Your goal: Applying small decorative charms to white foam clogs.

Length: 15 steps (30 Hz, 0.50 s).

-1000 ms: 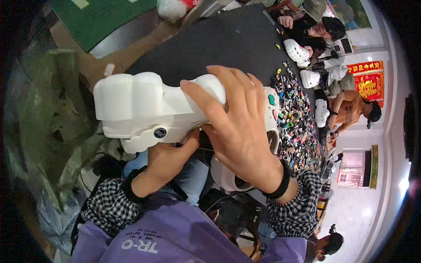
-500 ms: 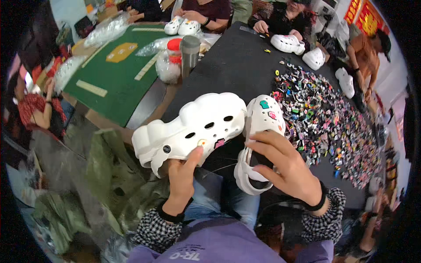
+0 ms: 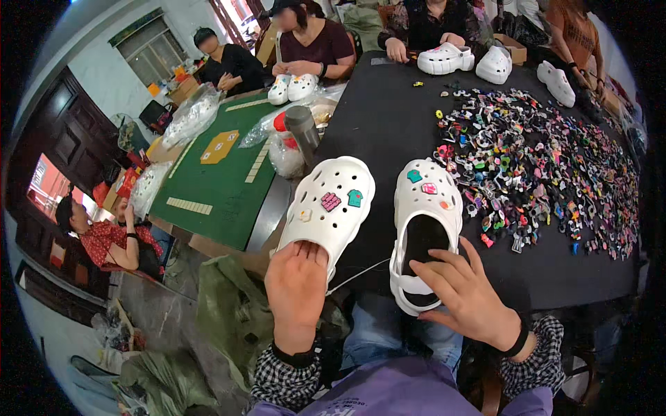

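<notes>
My left hand (image 3: 298, 295), palm up, has its fingers inside the opening of a white foam clog (image 3: 316, 191) and holds it up, toe away from me. Pink, teal and pale yellow charms sit in its upper. To its right a second white clog (image 3: 428, 170) rests at the table's near edge, with teal, pink and orange charms on its upper. My right hand (image 3: 472, 295) lies over that clog's heel, fingers spread across the opening and right side, thumb by the heel strap. No firm grip shows.
A wide pile of small colourful charms (image 3: 534, 173) covers the right of the black table (image 3: 374, 104). White clogs (image 3: 444, 61) stand at the far side near other people. Left are a green table (image 3: 222, 187), plastic bags (image 3: 187, 118) and a grey tumbler (image 3: 302, 128).
My left hand has turned the clog from sideways to toe-away, sliding its fingers inside the opening. My right thumb has moved back toward the other clog's heel. My view has shifted upward.
</notes>
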Motion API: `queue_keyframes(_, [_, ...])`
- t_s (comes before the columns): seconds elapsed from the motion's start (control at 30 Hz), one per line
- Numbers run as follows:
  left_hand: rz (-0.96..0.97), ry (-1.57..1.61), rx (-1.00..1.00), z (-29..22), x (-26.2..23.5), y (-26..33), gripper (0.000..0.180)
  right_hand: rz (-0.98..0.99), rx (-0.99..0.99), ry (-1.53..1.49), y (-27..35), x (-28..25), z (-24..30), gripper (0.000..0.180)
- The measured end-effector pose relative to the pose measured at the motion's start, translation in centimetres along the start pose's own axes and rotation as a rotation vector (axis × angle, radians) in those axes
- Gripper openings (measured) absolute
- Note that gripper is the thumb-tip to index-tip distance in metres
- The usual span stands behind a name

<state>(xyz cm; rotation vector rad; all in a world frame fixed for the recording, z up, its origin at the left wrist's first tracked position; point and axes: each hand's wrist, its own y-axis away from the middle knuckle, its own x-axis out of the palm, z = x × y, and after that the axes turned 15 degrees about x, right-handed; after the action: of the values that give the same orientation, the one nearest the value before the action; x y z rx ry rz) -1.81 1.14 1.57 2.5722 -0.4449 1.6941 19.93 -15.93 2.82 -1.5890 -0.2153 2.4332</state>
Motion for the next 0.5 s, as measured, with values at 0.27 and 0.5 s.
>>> queue_keyframes(0.27, [0.046, -0.199, 0.120, -0.4, 3.7, 1.7, 0.048, -0.044, 0.032, -0.064, 0.0, 0.5, 0.1, 0.083])
queue_keyframes(0.5, [0.161, -0.644, 0.409, -5.2, 0.2, 3.7, 0.036, -0.037, -0.063, -0.107, -1.1, 0.4, 0.2, 0.057])
